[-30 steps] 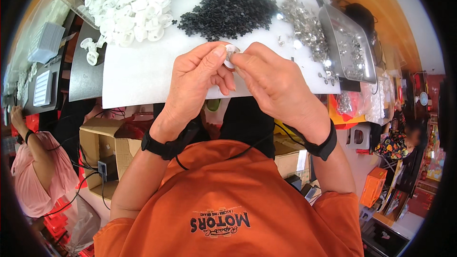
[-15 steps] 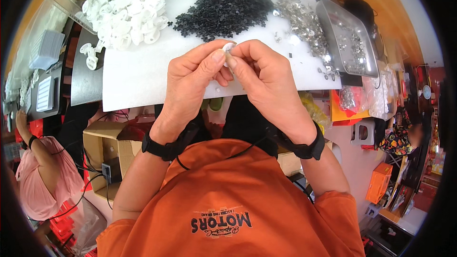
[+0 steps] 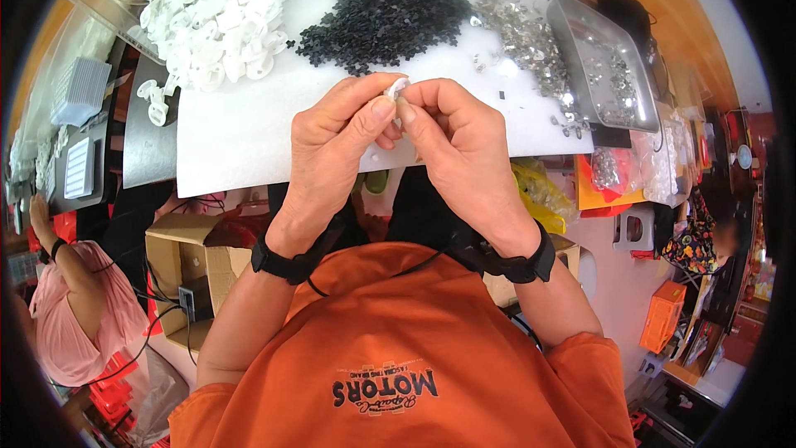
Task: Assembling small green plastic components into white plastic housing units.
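My left hand (image 3: 336, 129) and my right hand (image 3: 458, 137) meet above the front of the white sheet (image 3: 240, 137). Between their fingertips is a small white plastic piece (image 3: 396, 87), pinched from both sides and mostly covered by the fingers. Beyond the hands lies a heap of small black pieces (image 3: 385, 17). To its left is a pile of white plastic pieces (image 3: 224, 12), and to its right are scattered small shiny metal pieces (image 3: 531, 37).
A clear plastic tray (image 3: 572, 58) with shiny bits stands at the right. Several white pieces (image 3: 155, 99) lie on the dark tabletop at left. An open cardboard box (image 3: 178, 241) is below. People sit at far left (image 3: 87, 299) and far right (image 3: 701, 241).
My hands stay together around the white piece, which has tilted slightly between the fingertips. The rest of the scene has shifted only a little in the view.
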Demonstrator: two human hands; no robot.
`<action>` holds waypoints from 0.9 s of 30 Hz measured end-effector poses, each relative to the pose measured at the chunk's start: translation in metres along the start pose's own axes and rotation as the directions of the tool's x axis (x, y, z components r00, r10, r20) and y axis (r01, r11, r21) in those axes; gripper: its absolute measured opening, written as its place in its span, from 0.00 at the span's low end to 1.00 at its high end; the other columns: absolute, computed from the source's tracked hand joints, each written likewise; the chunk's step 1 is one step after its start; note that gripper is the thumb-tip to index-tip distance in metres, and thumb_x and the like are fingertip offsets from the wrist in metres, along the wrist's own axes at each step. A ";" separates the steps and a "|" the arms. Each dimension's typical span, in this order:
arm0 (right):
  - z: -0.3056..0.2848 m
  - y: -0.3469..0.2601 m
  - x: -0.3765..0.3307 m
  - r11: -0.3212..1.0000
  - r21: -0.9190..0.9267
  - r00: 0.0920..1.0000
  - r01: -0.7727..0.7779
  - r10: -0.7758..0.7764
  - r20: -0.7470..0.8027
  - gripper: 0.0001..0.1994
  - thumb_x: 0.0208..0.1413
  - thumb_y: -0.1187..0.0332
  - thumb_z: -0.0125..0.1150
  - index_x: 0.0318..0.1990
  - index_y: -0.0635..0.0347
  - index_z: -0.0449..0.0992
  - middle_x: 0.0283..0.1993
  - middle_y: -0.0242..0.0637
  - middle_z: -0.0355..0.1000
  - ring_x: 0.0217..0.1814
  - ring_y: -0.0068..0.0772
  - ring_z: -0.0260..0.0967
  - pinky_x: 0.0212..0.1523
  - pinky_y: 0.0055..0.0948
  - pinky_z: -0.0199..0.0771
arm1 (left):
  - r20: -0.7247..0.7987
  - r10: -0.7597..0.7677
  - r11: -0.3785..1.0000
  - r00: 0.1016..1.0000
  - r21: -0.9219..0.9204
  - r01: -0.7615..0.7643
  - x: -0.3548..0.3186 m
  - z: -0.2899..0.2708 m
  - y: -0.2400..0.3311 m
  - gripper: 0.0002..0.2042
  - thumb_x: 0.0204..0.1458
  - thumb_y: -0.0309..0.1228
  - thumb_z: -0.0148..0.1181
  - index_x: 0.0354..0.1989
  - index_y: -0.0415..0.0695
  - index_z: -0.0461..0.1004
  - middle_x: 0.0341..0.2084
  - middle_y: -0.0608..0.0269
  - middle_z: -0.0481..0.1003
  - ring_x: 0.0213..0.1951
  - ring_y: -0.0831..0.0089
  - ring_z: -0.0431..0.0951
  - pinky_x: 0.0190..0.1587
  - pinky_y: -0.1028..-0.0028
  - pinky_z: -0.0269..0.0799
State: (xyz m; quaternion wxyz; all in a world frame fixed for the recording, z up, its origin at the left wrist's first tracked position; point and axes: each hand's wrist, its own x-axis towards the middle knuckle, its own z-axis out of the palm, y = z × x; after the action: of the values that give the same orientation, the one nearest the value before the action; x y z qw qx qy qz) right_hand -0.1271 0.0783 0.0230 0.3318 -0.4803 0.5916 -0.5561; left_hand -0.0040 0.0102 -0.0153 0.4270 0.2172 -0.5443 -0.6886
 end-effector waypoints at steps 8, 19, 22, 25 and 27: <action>0.001 -0.001 -0.001 0.991 0.106 0.997 -0.078 0.078 0.007 0.03 0.56 0.78 0.51 0.32 0.68 0.69 0.25 0.35 0.70 0.27 0.19 0.68 0.29 0.21 0.70 | -0.008 0.039 0.995 0.999 0.096 -0.038 -0.002 0.003 0.001 0.11 0.55 0.26 0.55 0.46 0.37 0.75 0.33 0.64 0.72 0.29 0.81 0.72 0.31 0.81 0.70; -0.004 0.021 0.004 0.965 0.249 0.992 -0.081 0.054 0.114 0.05 0.56 0.78 0.50 0.28 0.65 0.66 0.25 0.28 0.66 0.27 0.14 0.62 0.26 0.18 0.64 | 0.008 0.025 0.991 1.000 0.129 -0.026 -0.001 0.002 0.003 0.11 0.54 0.24 0.55 0.45 0.37 0.75 0.34 0.62 0.73 0.29 0.80 0.72 0.30 0.81 0.70; -0.004 0.011 0.002 0.974 0.213 0.993 -0.076 0.055 0.101 0.04 0.56 0.77 0.51 0.30 0.65 0.67 0.26 0.26 0.67 0.27 0.13 0.60 0.26 0.17 0.63 | 0.043 0.015 0.998 0.999 0.056 -0.017 -0.001 0.000 0.002 0.11 0.56 0.26 0.54 0.45 0.37 0.75 0.34 0.62 0.72 0.29 0.79 0.73 0.30 0.81 0.71; -0.026 -0.006 0.007 0.995 -0.039 0.993 -0.089 0.092 0.080 0.02 0.56 0.75 0.53 0.34 0.63 0.70 0.27 0.26 0.67 0.26 0.13 0.61 0.25 0.17 0.64 | 0.003 -0.058 0.998 0.998 0.005 0.058 -0.003 0.003 0.005 0.12 0.58 0.29 0.53 0.46 0.35 0.74 0.33 0.62 0.73 0.28 0.78 0.73 0.30 0.80 0.71; -0.054 -0.008 0.015 0.989 -0.066 0.990 -0.132 0.134 0.037 0.03 0.55 0.74 0.53 0.36 0.63 0.71 0.27 0.26 0.66 0.26 0.13 0.62 0.24 0.16 0.64 | -0.007 -0.067 0.997 0.998 -0.035 0.067 -0.002 0.003 0.006 0.13 0.58 0.30 0.52 0.46 0.34 0.73 0.32 0.62 0.73 0.28 0.78 0.74 0.29 0.80 0.71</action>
State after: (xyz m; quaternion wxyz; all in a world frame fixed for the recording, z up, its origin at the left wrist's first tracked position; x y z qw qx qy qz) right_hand -0.1805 0.0829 0.0416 0.3651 -0.4614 0.6325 -0.5037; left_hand -0.0025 0.0134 -0.0088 0.4095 0.2307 -0.5230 -0.7110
